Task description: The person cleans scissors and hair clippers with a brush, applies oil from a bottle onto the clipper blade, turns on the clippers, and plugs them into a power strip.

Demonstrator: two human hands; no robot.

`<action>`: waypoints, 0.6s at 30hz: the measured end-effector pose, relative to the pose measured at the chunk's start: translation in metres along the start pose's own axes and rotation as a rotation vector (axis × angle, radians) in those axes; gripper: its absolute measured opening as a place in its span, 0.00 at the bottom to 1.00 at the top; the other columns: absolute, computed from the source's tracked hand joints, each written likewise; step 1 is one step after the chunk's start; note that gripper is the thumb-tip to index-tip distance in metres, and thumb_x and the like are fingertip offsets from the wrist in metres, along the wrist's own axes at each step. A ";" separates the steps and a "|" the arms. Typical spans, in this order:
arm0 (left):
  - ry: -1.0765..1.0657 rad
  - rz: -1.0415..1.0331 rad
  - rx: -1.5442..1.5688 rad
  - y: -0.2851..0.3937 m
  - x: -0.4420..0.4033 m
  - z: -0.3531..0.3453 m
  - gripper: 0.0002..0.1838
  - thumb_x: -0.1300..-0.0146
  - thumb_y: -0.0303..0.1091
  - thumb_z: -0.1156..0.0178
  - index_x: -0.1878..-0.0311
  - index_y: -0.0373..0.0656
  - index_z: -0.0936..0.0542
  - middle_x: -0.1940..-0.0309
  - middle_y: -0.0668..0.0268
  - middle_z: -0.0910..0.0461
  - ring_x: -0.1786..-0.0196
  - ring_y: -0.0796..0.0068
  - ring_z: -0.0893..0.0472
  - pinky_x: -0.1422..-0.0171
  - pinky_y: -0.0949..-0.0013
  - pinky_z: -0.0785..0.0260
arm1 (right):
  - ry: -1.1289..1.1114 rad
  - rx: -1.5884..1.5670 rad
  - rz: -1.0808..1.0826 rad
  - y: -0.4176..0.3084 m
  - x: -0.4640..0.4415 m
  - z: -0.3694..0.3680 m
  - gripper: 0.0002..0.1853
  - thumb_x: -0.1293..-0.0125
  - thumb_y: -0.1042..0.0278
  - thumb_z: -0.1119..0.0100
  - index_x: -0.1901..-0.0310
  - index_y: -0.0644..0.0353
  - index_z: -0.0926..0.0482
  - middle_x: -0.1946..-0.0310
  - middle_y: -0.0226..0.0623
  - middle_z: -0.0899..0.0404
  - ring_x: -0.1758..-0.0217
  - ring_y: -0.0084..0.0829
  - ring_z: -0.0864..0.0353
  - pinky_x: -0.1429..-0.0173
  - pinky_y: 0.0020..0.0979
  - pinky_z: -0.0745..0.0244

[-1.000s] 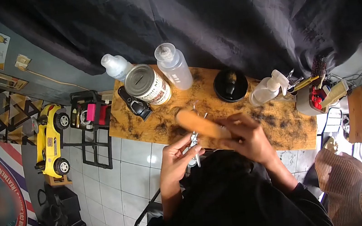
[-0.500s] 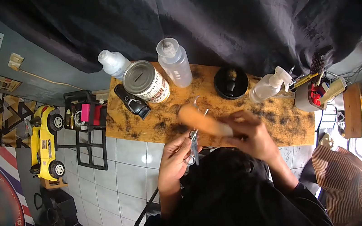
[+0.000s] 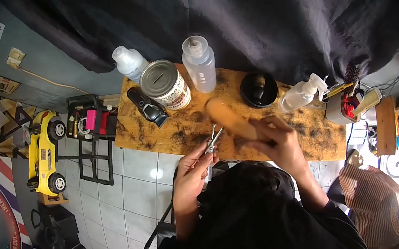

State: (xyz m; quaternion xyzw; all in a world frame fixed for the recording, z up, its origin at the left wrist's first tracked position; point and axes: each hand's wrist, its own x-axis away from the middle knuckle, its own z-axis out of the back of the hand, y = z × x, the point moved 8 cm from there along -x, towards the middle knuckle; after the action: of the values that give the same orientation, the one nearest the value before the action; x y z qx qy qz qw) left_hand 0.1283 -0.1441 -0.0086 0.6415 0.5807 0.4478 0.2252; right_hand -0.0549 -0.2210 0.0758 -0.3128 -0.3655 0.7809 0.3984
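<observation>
My left hand (image 3: 192,176) is closed around a pair of silver scissors (image 3: 210,148), its slightly parted ends pointing up over the table edge. In my right hand (image 3: 281,146) is an orange-tan brush (image 3: 229,119), long and rounded at its end, blurred by motion. The brush head reaches left above the scissors; I cannot tell whether they touch. Beneath lies a wooden table (image 3: 184,126) with dark scorched patches. Black hair clippers (image 3: 147,107) and a tin with a slotted lid (image 3: 166,84) stand at its left.
Along the back are a white bottle (image 3: 129,63), a clear bottle (image 3: 200,66), a black bowl (image 3: 259,90) and a spray bottle (image 3: 299,94). A tool holder (image 3: 341,108) stands at the right end. A yellow toy car (image 3: 45,155) and black rack (image 3: 93,153) are leftward.
The scissors have turned in my left hand and point more to the upper right. My right hand and the brush have shifted slightly, the brush still blurred. The view has shifted a little.
</observation>
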 end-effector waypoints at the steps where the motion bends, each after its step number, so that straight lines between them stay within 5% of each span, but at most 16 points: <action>1: 0.013 0.041 0.079 -0.006 0.000 0.003 0.21 0.37 0.21 0.42 0.39 0.33 0.27 0.56 0.65 0.21 0.57 0.80 0.23 0.53 0.77 0.29 | 0.116 0.057 -0.056 0.003 -0.002 0.010 0.23 0.48 0.69 0.28 0.49 0.65 0.20 0.57 0.43 0.23 0.63 0.36 0.17 0.61 0.33 0.21; 4: -0.023 0.056 0.137 -0.010 -0.002 0.003 0.22 0.38 0.19 0.41 0.40 0.36 0.26 0.54 0.67 0.21 0.57 0.81 0.22 0.50 0.77 0.27 | 0.259 0.132 -0.086 -0.004 -0.003 0.027 0.23 0.48 0.70 0.28 0.50 0.67 0.20 0.58 0.43 0.23 0.71 0.34 0.18 0.63 0.32 0.22; 10: -0.186 -0.112 0.144 -0.013 -0.003 0.007 0.21 0.38 0.20 0.40 0.41 0.37 0.26 0.51 0.66 0.21 0.55 0.80 0.22 0.47 0.74 0.27 | -0.238 -0.030 0.115 -0.020 0.009 -0.018 0.23 0.48 0.67 0.28 0.50 0.64 0.19 0.57 0.42 0.22 0.59 0.36 0.18 0.57 0.35 0.21; 12: -0.206 -0.146 0.165 -0.007 0.000 0.003 0.21 0.38 0.20 0.40 0.40 0.37 0.26 0.51 0.66 0.21 0.54 0.80 0.22 0.46 0.73 0.27 | -0.164 -0.054 0.101 -0.014 0.007 -0.015 0.24 0.49 0.66 0.28 0.49 0.62 0.19 0.57 0.43 0.22 0.60 0.39 0.18 0.57 0.36 0.21; 14: 0.027 0.013 0.159 -0.009 0.001 0.006 0.21 0.37 0.21 0.40 0.40 0.37 0.26 0.52 0.64 0.21 0.53 0.79 0.21 0.45 0.73 0.28 | 0.017 0.137 -0.010 -0.001 -0.001 0.003 0.25 0.50 0.68 0.28 0.49 0.63 0.20 0.58 0.43 0.23 0.61 0.39 0.17 0.59 0.35 0.22; 18: -0.016 0.029 0.160 -0.013 -0.001 0.004 0.19 0.35 0.24 0.42 0.40 0.39 0.26 0.52 0.64 0.20 0.53 0.78 0.21 0.45 0.72 0.28 | 0.139 0.098 -0.087 -0.011 -0.006 0.019 0.24 0.50 0.71 0.27 0.49 0.65 0.20 0.59 0.44 0.23 0.62 0.34 0.17 0.61 0.33 0.23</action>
State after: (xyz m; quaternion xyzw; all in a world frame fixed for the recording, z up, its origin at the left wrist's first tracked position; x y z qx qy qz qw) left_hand 0.1246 -0.1408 -0.0214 0.6691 0.6036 0.3983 0.1715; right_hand -0.0623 -0.2275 0.0959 -0.3304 -0.3115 0.7563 0.4711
